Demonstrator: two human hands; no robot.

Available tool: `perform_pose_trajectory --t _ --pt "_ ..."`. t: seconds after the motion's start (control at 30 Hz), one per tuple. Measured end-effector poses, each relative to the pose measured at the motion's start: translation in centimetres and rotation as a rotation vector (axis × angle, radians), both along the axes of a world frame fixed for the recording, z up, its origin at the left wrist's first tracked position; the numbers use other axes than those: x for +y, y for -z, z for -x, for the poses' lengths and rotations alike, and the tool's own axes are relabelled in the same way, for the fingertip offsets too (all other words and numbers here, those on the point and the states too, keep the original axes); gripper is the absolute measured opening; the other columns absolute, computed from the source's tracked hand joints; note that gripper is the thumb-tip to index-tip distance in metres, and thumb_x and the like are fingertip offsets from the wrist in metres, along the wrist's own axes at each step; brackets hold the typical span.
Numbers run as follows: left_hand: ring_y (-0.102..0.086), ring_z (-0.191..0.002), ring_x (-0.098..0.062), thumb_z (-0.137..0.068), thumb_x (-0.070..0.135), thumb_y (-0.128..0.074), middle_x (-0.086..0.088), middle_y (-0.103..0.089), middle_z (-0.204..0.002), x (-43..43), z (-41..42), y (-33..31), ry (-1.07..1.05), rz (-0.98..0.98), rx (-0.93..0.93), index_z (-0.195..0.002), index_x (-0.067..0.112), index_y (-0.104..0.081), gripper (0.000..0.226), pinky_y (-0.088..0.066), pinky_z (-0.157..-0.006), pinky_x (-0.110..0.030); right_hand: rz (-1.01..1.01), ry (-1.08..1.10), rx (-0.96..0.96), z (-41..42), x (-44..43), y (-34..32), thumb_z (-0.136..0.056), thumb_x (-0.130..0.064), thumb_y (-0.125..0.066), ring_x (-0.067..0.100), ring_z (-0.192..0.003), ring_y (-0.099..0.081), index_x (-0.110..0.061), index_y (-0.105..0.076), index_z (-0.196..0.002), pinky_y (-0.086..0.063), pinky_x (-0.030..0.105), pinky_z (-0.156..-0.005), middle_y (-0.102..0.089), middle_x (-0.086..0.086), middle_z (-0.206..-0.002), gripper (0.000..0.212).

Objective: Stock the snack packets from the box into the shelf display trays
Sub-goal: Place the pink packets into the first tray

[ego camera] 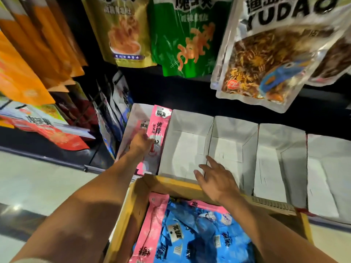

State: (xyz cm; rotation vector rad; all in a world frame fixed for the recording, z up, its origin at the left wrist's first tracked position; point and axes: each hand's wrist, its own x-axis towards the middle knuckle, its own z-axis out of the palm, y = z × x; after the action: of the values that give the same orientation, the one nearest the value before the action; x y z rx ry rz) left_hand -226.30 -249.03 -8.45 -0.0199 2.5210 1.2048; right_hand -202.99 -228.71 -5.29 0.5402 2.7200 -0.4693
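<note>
1. The pink packets in the leftmost tray lean rather than stand square. If the left hand draws away too soon, they could slump forward or slide out over the tray's low front.
2. The empty tray beside it looks like light card, so a push from the right hand could shove it back or skew the row.
3. The left hand is against the faces of the pink packets, touching them. Blur hides its fingers, so whether it pinches or merely presses cannot be told.
4. The right hand is released, fingers spread and straight over the empty tray's front edge, holding nothing.
5. The pink and blue loose packets lie heaped in the box, just below the right wrist and well apart from the left hand.
</note>
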Motion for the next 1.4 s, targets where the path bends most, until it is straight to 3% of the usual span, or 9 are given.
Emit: perform_pose_trajectory --t 0.1,0.2,0.37,0.57,0.73,1.07,1.2,1.3,1.4 --pt "-0.059 -0.063 -0.022 -0.095 0.007 -0.068 -0.012 -0.066 -0.085 0.0 0.5 1.1 -0.079 0.009 0.0 -0.097 0.008 -0.068 0.002 -0.055 -0.061 -0.032 0.006 0.006 -0.003 0.0 -0.1 -0.2 -0.095 -0.07 -0.018 0.017 -0.149 -0.023 -0.038 -0.041 -0.148 -0.022 0.043 -0.121 -0.01 -0.012 -0.167 0.066" --pt "-0.063 -0.064 -0.023 -0.097 0.01 -0.067 -0.011 -0.067 -0.087 -0.3 0.7 2.0 -0.143 -0.012 -0.045 -0.091 0.012 -0.059 0.011 -0.054 -0.056 -0.034 0.008 0.001 -0.008 0.0 -0.1 -0.5 -0.096 -0.069 -0.02 0.017 -0.149 -0.024 -0.038 -0.041 -0.149 -0.023 0.044 -0.12 -0.009 -0.012 -0.167 0.064" --pt "-0.065 -0.084 -0.03 -0.097 0.01 -0.064 -0.009 -0.065 -0.092 0.0 1.0 3.0 -0.013 0.077 -0.076 -0.1 0.01 -0.061 0.005 -0.059 -0.078 -0.041 0.002 -0.004 0.003 0.1 -0.2 -0.8 -0.098 -0.067 -0.022 0.018 -0.149 -0.025 -0.037 -0.041 -0.149 -0.025 0.044 -0.12 -0.011 -0.01 -0.167 0.063" --pt "-0.071 -0.089 -0.031 -0.096 0.019 -0.062 -0.011 -0.073 -0.104 -0.5 0.7 3.6 0.103 0.242 -0.001 -0.106 0.014 -0.069 0.013 -0.06 -0.077 -0.038 -0.003 -0.003 0.015 0.0 -0.2 -0.6 -0.098 -0.066 -0.023 0.018 -0.148 -0.026 -0.036 -0.041 -0.149 -0.027 0.045 -0.119 -0.012 -0.009 -0.167 0.062" --pt "-0.065 -0.108 -0.034 -0.093 0.012 -0.063 -0.008 -0.064 -0.123 -0.6 -0.6 3.1 0.188 0.326 0.178 -0.129 0.025 -0.048 0.042 -0.057 -0.085 -0.05 -0.013 0.0 0.033 0.0 -0.2 -0.4 -0.098 -0.064 -0.026 0.019 -0.148 -0.029 -0.036 -0.045 -0.147 -0.03 0.045 -0.118 -0.014 -0.009 -0.167 0.059" --pt "-0.066 -0.111 -0.03 -0.099 0.013 -0.061 -0.01 -0.065 -0.129 -0.4 -1.2 3.1 0.239 0.418 0.113 -0.133 0.017 -0.058 0.034 -0.057 -0.089 -0.043 -0.021 0.004 0.081 -0.2 -0.1 0.1 -0.098 -0.064 -0.029 0.018 -0.146 -0.033 -0.037 -0.049 -0.143 -0.034 0.043 -0.115 -0.017 -0.01 -0.166 0.057" --pt "-0.039 -0.139 -0.031 -0.1 0.034 -0.061 -0.005 -0.04 -0.153 -0.8 -2.1 2.1 0.414 0.646 0.245 -0.146 0.025 -0.043 0.05 -0.052 -0.098 -0.051 -0.022 0.002 0.089 -0.2 0.1 0.4 -0.097 -0.065 -0.029 0.017 -0.146 -0.033 -0.038 -0.049 -0.143 -0.036 0.042 -0.115 -0.017 -0.011 -0.166 0.057" --pt "0.004 -0.158 -0.034 -0.103 0.057 -0.044 0.007 0.01 -0.171 -1.5 -2.4 2.0 0.613 0.733 0.194 -0.161 0.042 -0.003 0.072 -0.032 -0.113 -0.067 -0.025 -0.004 0.096 -0.1 0.2 0.6 -0.097 -0.065 -0.029 0.016 -0.145 -0.034 -0.038 -0.05 -0.143 -0.037 0.041 -0.114 -0.016 -0.011 -0.166 0.057" --pt "0.002 -0.158 -0.036 -0.104 0.064 -0.026 0.007 0.024 -0.169 -1.9 -2.5 2.9 0.699 0.766 0.089 -0.161 0.042 0.01 0.071 -0.019 -0.119 -0.067 -0.032 -0.005 0.098 0.0 0.2 0.8 -0.097 -0.066 -0.028 0.017 -0.145 -0.035 -0.037 -0.05 -0.143 -0.038 0.041 -0.113 -0.016 -0.011 -0.166 0.058"
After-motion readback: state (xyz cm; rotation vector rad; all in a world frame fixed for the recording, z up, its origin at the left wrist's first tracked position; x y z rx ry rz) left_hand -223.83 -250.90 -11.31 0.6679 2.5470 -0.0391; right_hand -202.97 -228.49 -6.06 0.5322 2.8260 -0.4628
